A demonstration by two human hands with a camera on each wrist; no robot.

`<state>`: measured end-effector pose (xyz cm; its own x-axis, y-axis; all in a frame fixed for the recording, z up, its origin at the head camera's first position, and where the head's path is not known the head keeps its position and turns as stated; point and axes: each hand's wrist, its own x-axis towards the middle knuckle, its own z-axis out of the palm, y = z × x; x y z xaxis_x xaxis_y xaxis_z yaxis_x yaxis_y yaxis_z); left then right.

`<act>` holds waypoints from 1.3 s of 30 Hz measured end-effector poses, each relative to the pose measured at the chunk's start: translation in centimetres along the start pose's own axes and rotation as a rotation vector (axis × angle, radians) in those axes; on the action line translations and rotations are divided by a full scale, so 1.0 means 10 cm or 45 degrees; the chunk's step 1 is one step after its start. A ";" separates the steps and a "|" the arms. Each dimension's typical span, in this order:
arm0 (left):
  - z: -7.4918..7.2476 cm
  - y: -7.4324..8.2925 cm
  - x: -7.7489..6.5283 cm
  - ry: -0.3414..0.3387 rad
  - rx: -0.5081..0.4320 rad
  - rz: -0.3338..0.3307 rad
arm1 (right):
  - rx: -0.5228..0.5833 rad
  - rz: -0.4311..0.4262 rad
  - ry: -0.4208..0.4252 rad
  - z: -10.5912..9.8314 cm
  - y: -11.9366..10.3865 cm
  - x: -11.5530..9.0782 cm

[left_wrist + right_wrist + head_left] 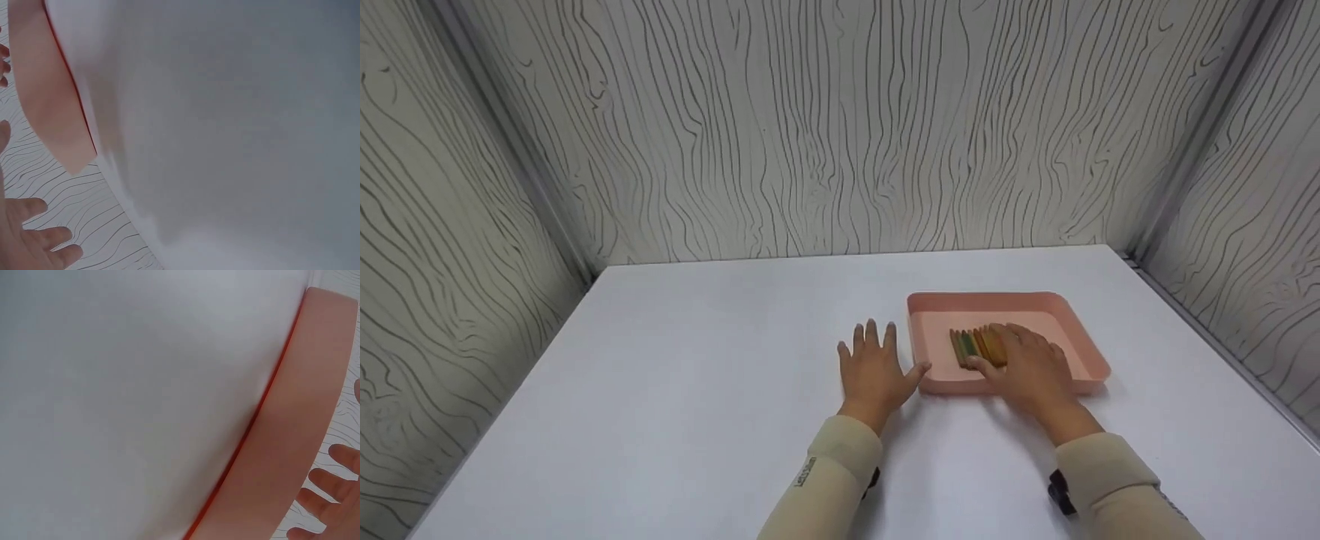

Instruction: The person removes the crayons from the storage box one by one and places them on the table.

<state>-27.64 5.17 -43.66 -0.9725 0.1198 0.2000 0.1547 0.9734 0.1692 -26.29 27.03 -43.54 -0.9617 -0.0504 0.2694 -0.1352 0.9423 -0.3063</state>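
sleeves; spread left hand beside tray; coloured sticks inside, partly under wide right hand

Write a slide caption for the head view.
On a white table, the right hand covers part of a row of coloured sticks in a pink tray; the left hand, fingers spread, alongside.

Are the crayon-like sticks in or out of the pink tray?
In: the head view shows the crayon-like sticks lined up side by side within the rim of the pink tray, the right hand partly covering them.
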 end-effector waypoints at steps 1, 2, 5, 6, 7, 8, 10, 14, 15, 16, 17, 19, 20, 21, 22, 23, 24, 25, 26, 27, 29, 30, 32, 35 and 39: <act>0.01 0.01 0.00 -0.007 -0.002 -0.003 | 0.002 0.005 -0.010 0.00 0.02 0.01; 0.02 0.03 0.01 -0.011 -0.008 -0.007 | 0.004 0.008 -0.017 0.00 0.03 0.02; 0.05 0.06 0.02 -0.026 -0.002 -0.005 | 0.009 0.011 -0.030 -0.01 0.08 0.05; 0.05 0.08 0.03 -0.028 -0.006 -0.002 | 0.009 0.011 -0.030 -0.01 0.10 0.05; 0.05 0.09 0.04 -0.031 -0.002 0.002 | 0.011 0.011 -0.029 -0.02 0.11 0.06; 0.06 0.10 0.04 -0.036 0.001 0.005 | 0.011 0.011 -0.030 -0.02 0.13 0.07; 0.06 0.12 0.05 -0.048 0.015 0.010 | 0.006 0.016 -0.038 -0.04 0.16 0.08; 0.06 0.13 0.07 -0.078 0.036 -0.004 | 0.002 0.035 -0.085 -0.06 0.24 0.13; 0.07 0.13 0.07 -0.085 0.043 -0.008 | 0.003 0.042 -0.100 -0.06 0.26 0.14; 0.07 0.13 0.07 -0.094 0.051 -0.011 | 0.006 0.053 -0.117 -0.06 0.28 0.16; 0.07 0.13 0.08 -0.103 0.051 -0.013 | 0.012 0.062 -0.135 -0.07 0.30 0.17; 0.08 0.14 0.09 -0.115 0.058 -0.015 | 0.017 0.084 -0.168 -0.07 0.34 0.19; 0.08 0.14 0.09 -0.122 0.057 -0.015 | 0.020 0.093 -0.184 -0.07 0.36 0.21; 0.08 0.14 0.09 -0.126 0.056 -0.015 | 0.022 0.101 -0.198 -0.07 0.37 0.22; 0.08 0.14 0.09 -0.131 0.052 -0.015 | 0.029 0.112 -0.213 -0.08 0.38 0.23; 0.08 0.15 0.10 -0.135 0.048 -0.015 | 0.038 0.124 -0.230 -0.08 0.40 0.25; 0.08 0.15 0.10 -0.142 0.046 -0.016 | 0.042 0.135 -0.245 -0.08 0.41 0.26; 0.07 0.16 0.10 -0.151 0.040 -0.016 | 0.052 0.145 -0.260 -0.08 0.41 0.28; 0.07 0.16 0.10 -0.162 0.031 -0.017 | 0.060 0.157 -0.275 -0.08 0.42 0.29; 0.07 0.16 0.10 -0.172 0.031 -0.016 | 0.072 0.168 -0.292 -0.08 0.42 0.30; 0.06 0.17 0.10 -0.189 0.031 -0.013 | 0.098 0.188 -0.324 -0.09 0.43 0.32; 0.06 0.17 0.10 -0.198 0.031 -0.013 | 0.110 0.193 -0.337 -0.09 0.42 0.33; 0.05 0.16 0.11 -0.201 0.038 -0.009 | 0.139 0.211 -0.364 -0.10 0.42 0.35; 0.06 0.15 0.10 -0.210 0.064 0.000 | 0.181 0.234 -0.391 -0.10 0.41 0.37; 0.07 0.14 0.08 -0.221 0.102 0.019 | 0.207 0.219 -0.391 -0.09 0.39 0.39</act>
<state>-28.34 6.74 -43.90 -0.9867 0.1598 0.0311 0.1620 0.9828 0.0887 -30.32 30.83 -42.82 -0.9969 -0.0166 -0.0768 0.0216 0.8820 -0.4708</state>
